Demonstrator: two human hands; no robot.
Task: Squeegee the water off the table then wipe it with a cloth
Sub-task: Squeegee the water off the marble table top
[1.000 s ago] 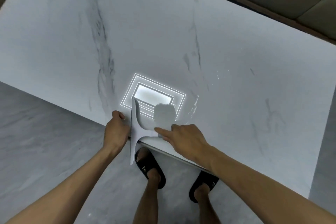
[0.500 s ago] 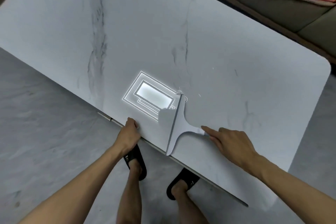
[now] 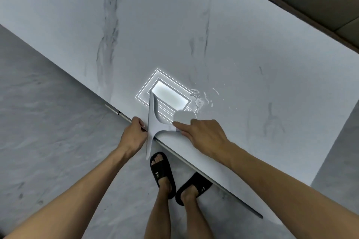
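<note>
The marble table (image 3: 194, 25) filled most of the view, its near edge running on a slant from upper left to lower right, with grey floor (image 3: 48, 132) below it and a dark sofa (image 3: 310, 6) along the far side. Most of the top lay bare, so there was wide room for long strokes to the left and toward the far edge.

The white squeegee (image 3: 153, 122) stood at the near edge, its blade crossing that edge so that the lower end hung out over the floor. The right hand (image 3: 206, 136) held its handle, the index finger (image 3: 178, 124) laid straight along it; how the other fingers closed beneath could not be seen. The left hand (image 3: 134, 136) gripped the table edge just beside the blade, its fingers (image 3: 140, 122) curled over the rim.

A small patch of water (image 3: 200, 99) glinted near the right hand, beside a bright reflection of a lamp (image 3: 169, 95).

This looked like the squeegee step, at the end of a stroke off the edge. The next move probably called for carrying the blade beyond the puddle and drawing it back to the rim, with the sandalled feet (image 3: 161, 172) right below the drip line. No cloth was in view.
</note>
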